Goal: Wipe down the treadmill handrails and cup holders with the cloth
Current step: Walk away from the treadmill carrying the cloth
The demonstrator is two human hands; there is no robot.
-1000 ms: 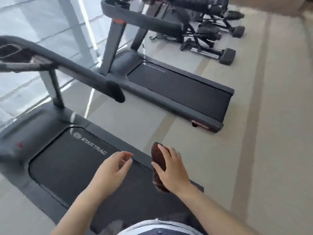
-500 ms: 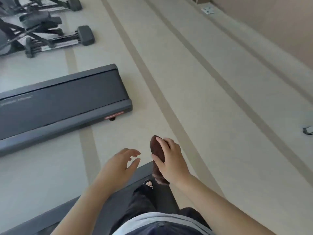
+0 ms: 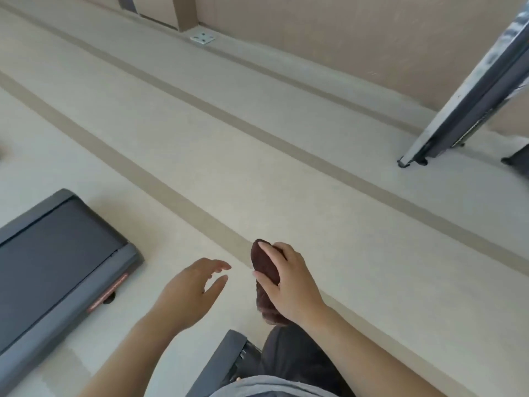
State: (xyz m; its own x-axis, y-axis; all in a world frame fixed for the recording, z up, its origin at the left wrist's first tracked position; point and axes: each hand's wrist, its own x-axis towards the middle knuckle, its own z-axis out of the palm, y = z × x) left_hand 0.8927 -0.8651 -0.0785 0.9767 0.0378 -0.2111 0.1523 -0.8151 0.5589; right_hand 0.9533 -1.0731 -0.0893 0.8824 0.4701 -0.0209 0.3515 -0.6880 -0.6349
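Note:
My right hand [image 3: 289,285] is closed around a bunched dark brown cloth [image 3: 264,265], held upright in front of me over the floor. My left hand [image 3: 191,290] hovers just left of it, fingers spread, holding nothing. The rear corner of the treadmill [image 3: 223,359] I stand on shows at the bottom edge, beside my dark trouser leg. No handrail or cup holder is in view.
The tail end of a neighbouring treadmill [image 3: 57,265] lies at the left. Pale floor [image 3: 257,167] with brown stripes fills the middle. A metal-framed machine [image 3: 469,90] leans in at the upper right, near a brown wall [image 3: 343,32] with a floor socket plate [image 3: 202,38].
The view has swung right, away from the treadmill consoles and handrails toward the open floor and wall. Both hands keep the same pose, the cloth still in my right hand.

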